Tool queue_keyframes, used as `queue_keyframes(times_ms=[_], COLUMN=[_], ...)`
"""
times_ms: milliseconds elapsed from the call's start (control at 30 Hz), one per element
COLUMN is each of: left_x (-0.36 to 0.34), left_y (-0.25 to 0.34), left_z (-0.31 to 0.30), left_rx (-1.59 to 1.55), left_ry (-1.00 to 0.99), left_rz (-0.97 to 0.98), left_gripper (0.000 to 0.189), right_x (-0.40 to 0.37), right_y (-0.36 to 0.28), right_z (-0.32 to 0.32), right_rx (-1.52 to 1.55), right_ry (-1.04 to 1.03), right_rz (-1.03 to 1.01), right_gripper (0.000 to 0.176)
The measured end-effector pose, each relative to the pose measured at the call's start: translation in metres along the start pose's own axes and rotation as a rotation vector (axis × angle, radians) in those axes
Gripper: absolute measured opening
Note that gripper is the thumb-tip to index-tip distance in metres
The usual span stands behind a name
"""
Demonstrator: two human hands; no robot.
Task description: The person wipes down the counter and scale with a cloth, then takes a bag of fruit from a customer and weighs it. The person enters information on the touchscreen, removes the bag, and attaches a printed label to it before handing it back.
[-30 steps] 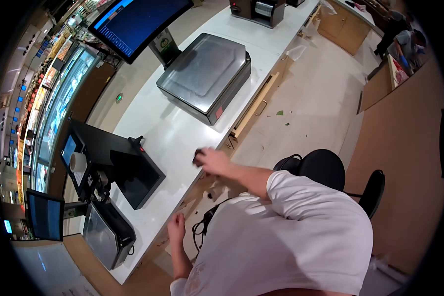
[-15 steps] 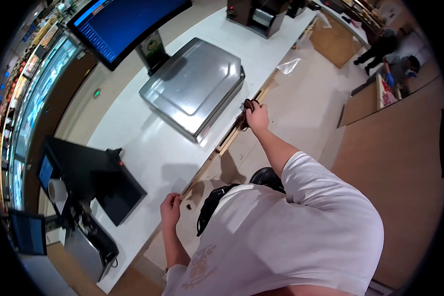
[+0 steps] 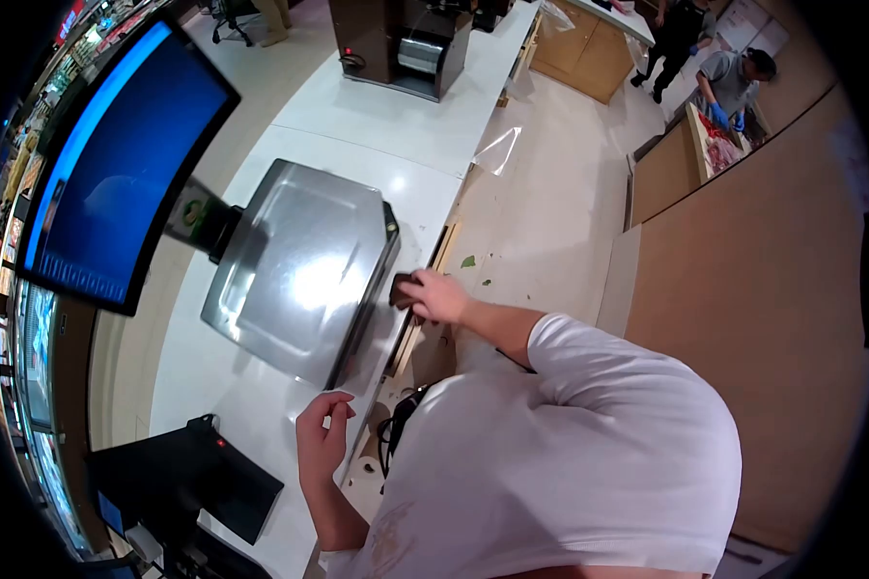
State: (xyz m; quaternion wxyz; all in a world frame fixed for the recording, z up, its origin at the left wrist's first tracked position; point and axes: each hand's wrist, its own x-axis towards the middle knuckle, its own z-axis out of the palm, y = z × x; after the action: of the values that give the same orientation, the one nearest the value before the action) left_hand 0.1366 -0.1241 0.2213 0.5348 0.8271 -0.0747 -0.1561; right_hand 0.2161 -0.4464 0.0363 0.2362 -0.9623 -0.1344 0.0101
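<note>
My right hand (image 3: 436,295) grips a dark brown cloth (image 3: 403,289) at the counter's near edge, right beside the metal scale. Most of the cloth is bunched under the fingers, so its full shape is hidden. The scale has a broad silver platform (image 3: 304,261) and stands on the white counter (image 3: 203,391). My left hand (image 3: 324,429) hovers by the scale's near corner with its fingers loosely curled in; nothing shows in it.
A large blue screen (image 3: 116,164) rises behind the scale. A black device (image 3: 217,473) sits at the lower left. A brown machine with a roll (image 3: 401,48) stands farther along the counter. Clear plastic (image 3: 498,151) hangs off the edge. A person with blue gloves (image 3: 720,116) works at the upper right.
My view has turned and moved along the counter. The cloth has come up from the edge onto the countertop beside the scale. My left hand has moved up close to the scale.
</note>
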Motion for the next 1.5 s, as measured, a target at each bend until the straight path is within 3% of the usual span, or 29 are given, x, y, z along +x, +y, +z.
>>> queue_keyframes(times_ms=[167,200,300,367,400,500,567,667,700,767,800,833,933,1033,1133,1167,1233,1267,1333,1500], left_x=[0.060,0.074,0.115,0.131,0.139,0.166,0.183,0.209,0.217,0.230,0.231,0.236,0.257,0.302,0.348,0.364,0.392,0.403,0.417,0.423], left_y=[0.027,0.046,0.064,0.075,0.086,0.108,0.120,0.132,0.137,0.146,0.141,0.149,0.134,0.102,0.050,0.041,0.025,0.011,-0.002,-0.013], left_z=[0.070,0.085,0.133,0.159,0.170,0.197,0.204,0.219,0.223,0.230,0.232,0.232,0.238,0.248,0.273,0.280,0.291,0.295,0.300,0.298], left_rx=[-0.004,-0.003,-0.052,-0.082,-0.066,-0.023,0.004,0.007,0.063,0.173,0.166,0.156,0.147,0.500,0.625,0.662,0.738,0.732,0.749,0.717], left_ry=[0.071,0.107,0.233,0.228,0.191,0.150,0.160,0.194,0.169,0.109,0.094,0.059,0.049,-0.148,-0.134,0.004,0.268,0.340,0.438,0.422], left_rz=[-0.020,-0.137,-0.175,-0.242,-0.248,-0.268,-0.294,-0.355,-0.361,-0.368,-0.350,-0.399,-0.286,-0.206,-0.028,0.025,0.119,0.067,-0.017,-0.094], left_gripper=[0.014,0.014,0.013,0.014,0.014,0.014,0.014,0.016,0.017,0.017,0.019,0.020,0.020,0.021,0.027,0.030,0.038,0.052,0.057,0.066], right_x=[0.046,0.059,0.101,0.125,0.134,0.158,0.178,0.188,0.183,0.168,0.163,0.163,0.192,0.257,0.318,0.326,0.321,0.316,0.307,0.352], right_y=[0.128,0.151,0.256,0.326,0.360,0.395,0.396,0.344,0.322,0.272,0.256,0.245,0.223,0.237,0.258,0.260,0.257,0.255,0.253,0.261], right_z=[-0.050,-0.069,-0.109,-0.145,-0.157,-0.203,-0.197,-0.161,-0.149,-0.146,-0.143,-0.141,-0.157,-0.147,-0.118,-0.112,-0.102,-0.105,-0.112,-0.113], right_rx=[-0.026,0.024,-0.042,-0.060,-0.136,-0.075,-0.071,-0.039,-0.034,0.149,0.090,0.224,0.259,0.201,-0.083,-0.093,-0.068,-0.048,0.119,0.061], right_ry=[0.045,-0.009,0.166,0.228,0.354,0.441,0.419,0.178,0.156,-0.207,-0.344,-0.420,-0.299,0.005,0.203,0.279,0.102,-0.025,-0.077,-0.186], right_rz=[0.044,0.156,0.243,0.482,0.566,0.580,0.490,0.311,0.092,-0.158,-0.323,-0.410,-0.400,-0.367,0.007,0.131,-0.100,-0.322,-0.656,-0.855], right_gripper=[0.050,0.051,0.047,0.040,0.041,0.042,0.043,0.049,0.046,0.042,0.040,0.033,0.026,0.022,0.023,0.025,0.030,0.033,0.036,0.045])
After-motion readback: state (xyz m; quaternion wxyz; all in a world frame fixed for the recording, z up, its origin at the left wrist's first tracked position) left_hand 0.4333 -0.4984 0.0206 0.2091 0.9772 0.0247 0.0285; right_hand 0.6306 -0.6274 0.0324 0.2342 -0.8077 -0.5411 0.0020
